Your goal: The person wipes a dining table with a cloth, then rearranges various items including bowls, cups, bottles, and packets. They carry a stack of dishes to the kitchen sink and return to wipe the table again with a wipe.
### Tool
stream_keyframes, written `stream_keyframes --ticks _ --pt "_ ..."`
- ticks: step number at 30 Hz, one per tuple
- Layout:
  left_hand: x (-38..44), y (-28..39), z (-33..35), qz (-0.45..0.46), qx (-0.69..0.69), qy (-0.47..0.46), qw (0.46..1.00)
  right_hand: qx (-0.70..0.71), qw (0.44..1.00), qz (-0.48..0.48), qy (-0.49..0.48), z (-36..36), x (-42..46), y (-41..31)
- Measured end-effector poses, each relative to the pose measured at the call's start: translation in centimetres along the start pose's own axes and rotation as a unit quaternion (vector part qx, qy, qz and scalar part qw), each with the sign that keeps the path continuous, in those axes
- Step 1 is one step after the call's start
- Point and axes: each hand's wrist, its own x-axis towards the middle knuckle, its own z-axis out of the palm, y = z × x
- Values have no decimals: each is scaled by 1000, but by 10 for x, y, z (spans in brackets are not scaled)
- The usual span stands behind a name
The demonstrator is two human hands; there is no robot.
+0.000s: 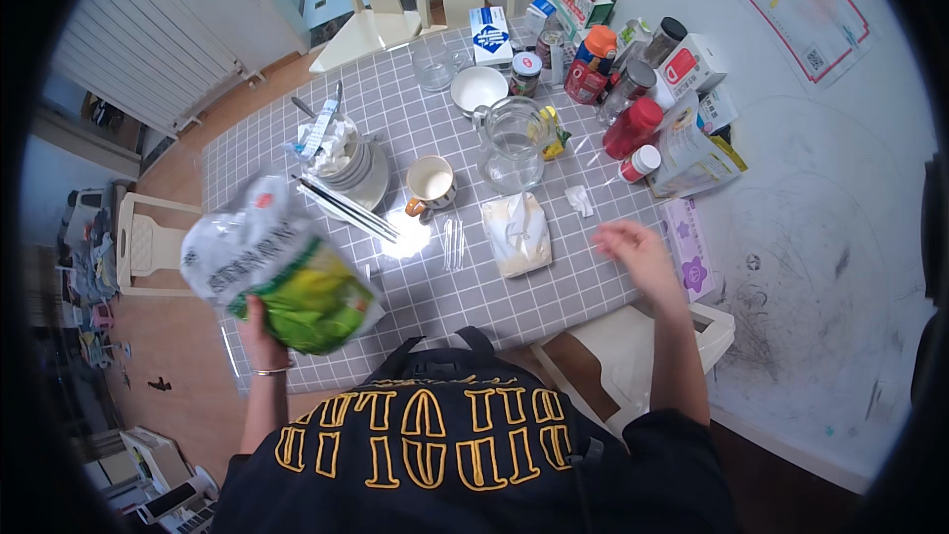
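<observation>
My left hand (261, 334) grips the lower left side of a glossy plastic package (285, 274), white above and green and yellow below. The package is held up over the table's left front part and bears printed writing. My right hand (630, 248) hovers over the right side, fingers loosely bent, with nothing visible in it. A crumpled white tissue (579, 201) lies just beyond its fingertips. To its left sits a soft pack of tissues (517, 233). Several thin clear wrapped sticks (453, 245) lie farther left, near a mug (431, 184) with an orange handle.
A stack of bowls (352, 167) topped with crumpled tissues stands at the left, chopsticks (348, 209) beside it. A glass pitcher (511, 152), white bowl (479, 90) and glass mug (437, 67) stand farther back. Bottles, including a red one (632, 127), and a purple box (688, 248) line the wall.
</observation>
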Motion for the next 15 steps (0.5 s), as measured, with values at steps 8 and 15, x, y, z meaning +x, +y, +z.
stream_keyframes --ticks 8,15 --pt "56 -22 -167 -101 168 278 940 14 983 -127 135 -8 88 -72" --pt "96 -84 -275 -166 384 240 876 -202 921 -299 147 55 279 -148"
